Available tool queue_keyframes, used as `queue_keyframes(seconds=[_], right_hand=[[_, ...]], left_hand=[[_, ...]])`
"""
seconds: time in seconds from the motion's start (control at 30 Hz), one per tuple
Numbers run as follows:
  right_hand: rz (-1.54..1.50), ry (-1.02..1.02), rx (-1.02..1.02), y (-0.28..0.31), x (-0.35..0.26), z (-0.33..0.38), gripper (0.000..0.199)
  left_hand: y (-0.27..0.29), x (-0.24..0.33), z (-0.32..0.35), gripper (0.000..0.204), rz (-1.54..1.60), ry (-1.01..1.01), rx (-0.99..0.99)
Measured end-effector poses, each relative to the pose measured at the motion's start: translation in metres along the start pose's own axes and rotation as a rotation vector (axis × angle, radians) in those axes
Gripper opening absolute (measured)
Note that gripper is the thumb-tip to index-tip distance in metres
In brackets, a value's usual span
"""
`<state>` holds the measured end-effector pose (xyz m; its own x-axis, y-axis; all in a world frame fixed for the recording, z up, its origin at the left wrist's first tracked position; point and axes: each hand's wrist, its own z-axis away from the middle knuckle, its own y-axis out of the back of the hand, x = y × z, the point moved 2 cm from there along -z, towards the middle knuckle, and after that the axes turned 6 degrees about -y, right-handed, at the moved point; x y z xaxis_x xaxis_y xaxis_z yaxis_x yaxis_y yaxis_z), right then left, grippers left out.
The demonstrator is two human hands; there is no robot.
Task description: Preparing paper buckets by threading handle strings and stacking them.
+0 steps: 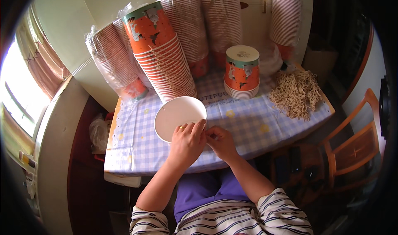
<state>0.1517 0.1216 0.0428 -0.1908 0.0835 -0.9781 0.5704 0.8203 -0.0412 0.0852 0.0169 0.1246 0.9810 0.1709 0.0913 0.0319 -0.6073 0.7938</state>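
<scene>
Bucket [177, 113], white inside, is over a checked tablecloth [137, 142]. Left hand [187, 143] clamps its near rim, fingers together; right hand [222, 144] pinches beside it, on what is unclear. Steady the rim without denting it.

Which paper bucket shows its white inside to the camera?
The bucket at the left hand: its mouth faces the camera. The tall bare stack and short stack stand rims down; plastic covers the wrapped stacks.
</scene>
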Motion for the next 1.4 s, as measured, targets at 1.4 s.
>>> queue_keyframes(seconds=[1.4], right_hand=[[0.159,-0.226,-0.1,0.032,0.022,0.022,0.044]], left_hand=[[0.057,-0.038,0.047,0.044,0.064,0.133,0.003]])
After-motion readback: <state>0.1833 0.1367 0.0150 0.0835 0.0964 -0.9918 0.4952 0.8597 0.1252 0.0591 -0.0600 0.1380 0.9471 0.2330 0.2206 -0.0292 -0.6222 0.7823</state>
